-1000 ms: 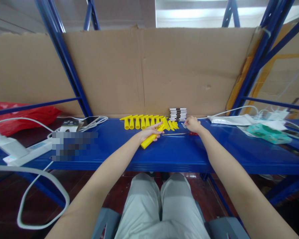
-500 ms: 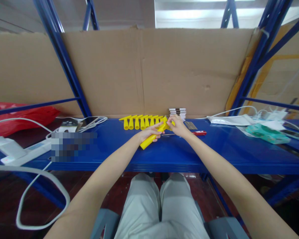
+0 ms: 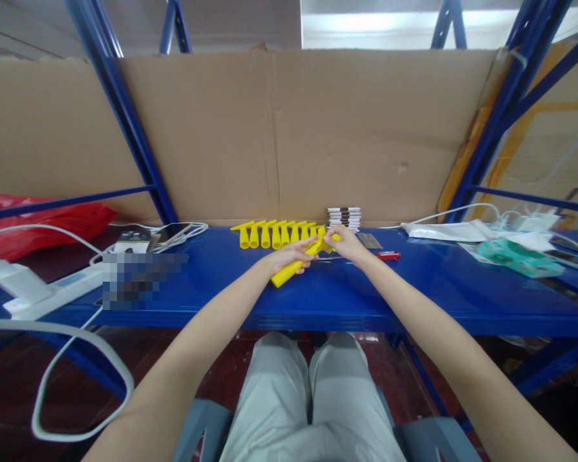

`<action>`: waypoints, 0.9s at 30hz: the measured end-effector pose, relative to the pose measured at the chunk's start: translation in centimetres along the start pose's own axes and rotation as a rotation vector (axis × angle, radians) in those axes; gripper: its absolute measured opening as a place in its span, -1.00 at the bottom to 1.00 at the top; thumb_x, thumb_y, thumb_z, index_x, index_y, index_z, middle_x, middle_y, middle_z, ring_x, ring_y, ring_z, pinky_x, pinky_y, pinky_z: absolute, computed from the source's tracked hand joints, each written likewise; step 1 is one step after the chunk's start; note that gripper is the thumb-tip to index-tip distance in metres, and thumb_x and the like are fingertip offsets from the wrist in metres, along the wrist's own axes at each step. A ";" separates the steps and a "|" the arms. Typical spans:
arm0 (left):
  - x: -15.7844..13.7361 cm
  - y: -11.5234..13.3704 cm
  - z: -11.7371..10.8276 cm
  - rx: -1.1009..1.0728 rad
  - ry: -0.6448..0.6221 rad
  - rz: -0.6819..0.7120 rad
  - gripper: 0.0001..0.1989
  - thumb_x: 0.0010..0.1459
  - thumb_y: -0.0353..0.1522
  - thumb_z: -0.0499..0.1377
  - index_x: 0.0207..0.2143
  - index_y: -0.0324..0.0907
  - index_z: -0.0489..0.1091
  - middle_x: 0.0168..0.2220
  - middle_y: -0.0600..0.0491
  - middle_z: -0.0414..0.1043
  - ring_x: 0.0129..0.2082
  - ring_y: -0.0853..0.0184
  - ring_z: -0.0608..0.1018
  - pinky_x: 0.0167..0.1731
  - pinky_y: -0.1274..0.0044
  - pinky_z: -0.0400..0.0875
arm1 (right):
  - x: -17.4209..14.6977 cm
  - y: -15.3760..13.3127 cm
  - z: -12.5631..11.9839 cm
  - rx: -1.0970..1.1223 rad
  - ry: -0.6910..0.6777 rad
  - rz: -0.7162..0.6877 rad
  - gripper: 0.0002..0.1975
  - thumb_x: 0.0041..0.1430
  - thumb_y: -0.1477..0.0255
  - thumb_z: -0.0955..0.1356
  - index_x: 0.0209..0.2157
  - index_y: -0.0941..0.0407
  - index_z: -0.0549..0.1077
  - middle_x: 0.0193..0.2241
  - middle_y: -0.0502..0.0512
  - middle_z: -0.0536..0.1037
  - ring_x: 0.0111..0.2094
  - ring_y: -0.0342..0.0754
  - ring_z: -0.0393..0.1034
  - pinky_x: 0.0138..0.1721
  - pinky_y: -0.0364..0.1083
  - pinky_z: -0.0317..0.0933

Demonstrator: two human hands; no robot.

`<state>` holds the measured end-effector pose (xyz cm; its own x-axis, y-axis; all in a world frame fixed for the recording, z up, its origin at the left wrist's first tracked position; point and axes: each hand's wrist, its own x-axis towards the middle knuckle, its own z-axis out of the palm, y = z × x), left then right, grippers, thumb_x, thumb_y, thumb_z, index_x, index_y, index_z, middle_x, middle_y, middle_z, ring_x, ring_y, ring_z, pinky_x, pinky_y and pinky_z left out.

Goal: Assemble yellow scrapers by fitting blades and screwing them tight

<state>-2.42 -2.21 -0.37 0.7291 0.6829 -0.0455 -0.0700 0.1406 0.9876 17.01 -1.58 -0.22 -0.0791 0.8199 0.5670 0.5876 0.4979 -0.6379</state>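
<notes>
Where the left edge of the view cuts it off, one red bag (image 3: pixel 43 228) lies behind one white power strip (image 3: pixel 58 294). On the blue table (image 3: pixel 212 289), at least seven yellow pieces (image 3: pixel 266 237) form one row; its right end is obscured, preventing an exact count. The left hand (image 3: pixel 289 256) is wrapped around one tilted yellow handle (image 3: pixel 282 276) in front of the row. The right hand (image 3: pixel 343 241) has fingertips pinched at the handle's head; whether they grasp anything cannot be told. Behind it stands one partly covered stack of white packets (image 3: pixel 344 217), count indistinct. One red-handled tool (image 3: pixel 388 255), shaft partly hidden, and one green packet (image 3: pixel 517 258) follow.
</notes>
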 end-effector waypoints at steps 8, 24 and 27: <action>-0.1 0.3 0.1 -0.029 0.009 0.011 -0.10 0.02 -0.65 0.13 0.31 0.05 -0.16 -0.39 0.09 0.40 -0.65 0.51 0.38 -0.69 0.65 0.27 | 0.4 0.9 0.8 0.352 0.042 0.099 -0.79 -0.12 0.36 0.40 -0.46 0.08 0.28 -0.41 -0.02 0.44 -0.29 -0.09 0.35 -0.15 -0.02 0.26; -0.2 0.5 0.4 -0.053 0.013 0.006 -0.11 0.02 -0.66 0.10 0.32 0.01 -0.19 -0.41 0.09 0.40 -0.67 0.49 0.38 -0.71 0.65 0.27 | 0.4 1.2 0.9 0.480 -0.022 0.028 -0.66 -0.18 0.19 0.44 -0.49 0.08 0.26 -0.47 -0.05 0.41 -0.37 -0.12 0.34 -0.20 -0.02 0.28; -0.3 0.6 0.4 -0.051 0.002 0.011 -0.09 0.02 -0.66 0.11 0.32 0.01 -0.21 -0.40 0.09 0.40 -0.66 0.49 0.39 -0.71 0.64 0.27 | 0.5 1.1 0.7 0.455 -0.015 0.010 -0.67 -0.17 0.19 0.43 -0.50 0.08 0.26 -0.48 -0.05 0.41 -0.37 -0.11 0.34 -0.19 -0.01 0.27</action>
<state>-2.41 -2.56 0.32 0.7266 0.6861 -0.0355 -0.1124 0.1697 0.9791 17.03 -0.43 -1.04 -0.0888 0.8279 0.5538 0.1755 0.5603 -0.8095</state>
